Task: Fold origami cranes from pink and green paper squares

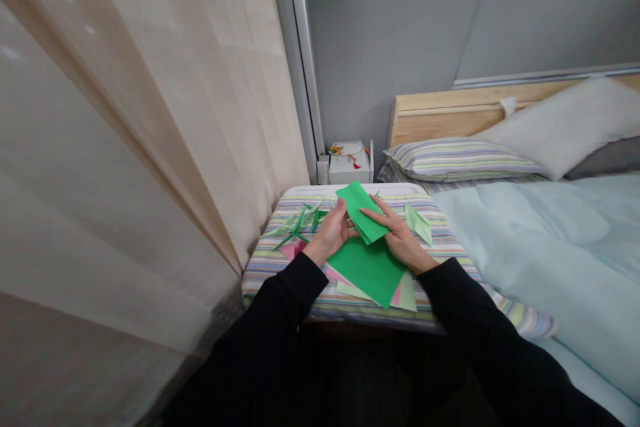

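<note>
A folded green paper [361, 212] is held up between my two hands over the striped cloth. My left hand [332, 232] grips its left edge, thumb on top and fingers partly hidden beneath. On its right side, my right hand [400, 237] has its fingers over the paper's face and edge. Below lies a flat green sheet [370, 272], on top of pink and pale green sheets [409, 293]. Folded green paper pieces [295, 233] lie to the left, beside a pink folded piece [291, 250]. A pale green folded piece [419, 223] rests to the right.
The small table has a striped cloth [260, 267] over it. A beige curtain [200, 113] hangs close on the left. Behind the table stands a white cabinet [350, 168] with small items on top. At right is a bed with a pale blue quilt [545, 233] and pillows.
</note>
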Action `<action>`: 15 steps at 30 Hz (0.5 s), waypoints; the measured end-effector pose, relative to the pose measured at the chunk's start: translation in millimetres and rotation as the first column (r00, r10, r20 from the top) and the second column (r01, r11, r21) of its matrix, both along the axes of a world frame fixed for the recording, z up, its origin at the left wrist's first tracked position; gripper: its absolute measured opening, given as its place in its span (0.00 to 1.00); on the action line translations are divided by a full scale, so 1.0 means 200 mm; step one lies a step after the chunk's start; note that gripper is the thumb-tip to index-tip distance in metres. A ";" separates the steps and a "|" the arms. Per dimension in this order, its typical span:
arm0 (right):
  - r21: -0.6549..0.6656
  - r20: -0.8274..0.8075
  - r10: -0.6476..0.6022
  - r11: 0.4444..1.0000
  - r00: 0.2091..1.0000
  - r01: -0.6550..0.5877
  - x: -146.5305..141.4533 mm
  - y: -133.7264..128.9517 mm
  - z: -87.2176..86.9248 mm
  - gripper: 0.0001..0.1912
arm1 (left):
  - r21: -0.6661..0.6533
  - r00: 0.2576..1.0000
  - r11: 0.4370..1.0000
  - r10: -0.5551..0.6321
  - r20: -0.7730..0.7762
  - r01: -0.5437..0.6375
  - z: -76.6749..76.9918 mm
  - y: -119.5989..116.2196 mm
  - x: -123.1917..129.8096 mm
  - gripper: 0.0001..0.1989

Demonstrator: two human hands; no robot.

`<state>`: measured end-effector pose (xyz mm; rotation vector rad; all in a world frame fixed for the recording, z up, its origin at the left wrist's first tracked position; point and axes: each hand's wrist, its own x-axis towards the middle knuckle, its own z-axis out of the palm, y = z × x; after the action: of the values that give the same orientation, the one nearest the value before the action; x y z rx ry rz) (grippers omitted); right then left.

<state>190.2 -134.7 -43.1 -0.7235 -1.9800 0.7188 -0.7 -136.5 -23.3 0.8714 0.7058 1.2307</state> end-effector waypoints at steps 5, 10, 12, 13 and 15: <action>-0.064 0.066 0.045 0.997 0.997 -0.041 0.03 -0.08 0.06 0.36 | 0.018 0.989 0.990 0.138 -0.048 -0.137 -0.01 0.00 0.00 0.14; -0.252 -0.355 -0.013 0.964 0.935 -0.083 0.03 -0.09 0.09 0.34 | 0.021 0.986 0.989 0.150 -0.068 -0.149 -0.04 0.00 -0.01 0.14; -0.395 -0.439 -0.115 0.916 0.891 -0.076 0.02 -0.08 0.08 0.31 | 0.078 0.984 0.994 0.092 -0.150 -0.081 -0.05 -0.01 -0.01 0.16; -0.459 -0.434 -0.137 0.884 0.890 -0.088 0.01 -0.07 0.08 0.30 | 0.110 0.978 0.993 0.071 -0.196 -0.050 -0.05 -0.01 -0.01 0.17; -0.526 -0.370 -0.113 0.844 0.922 -0.107 0.00 -0.08 0.07 0.26 | 0.164 0.959 0.986 0.044 -0.280 0.002 -0.05 -0.03 -0.01 0.18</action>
<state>190.7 -149.8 -28.5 -0.8285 -1.4101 1.3397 -3.5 -142.8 -33.9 1.1949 0.8525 1.2066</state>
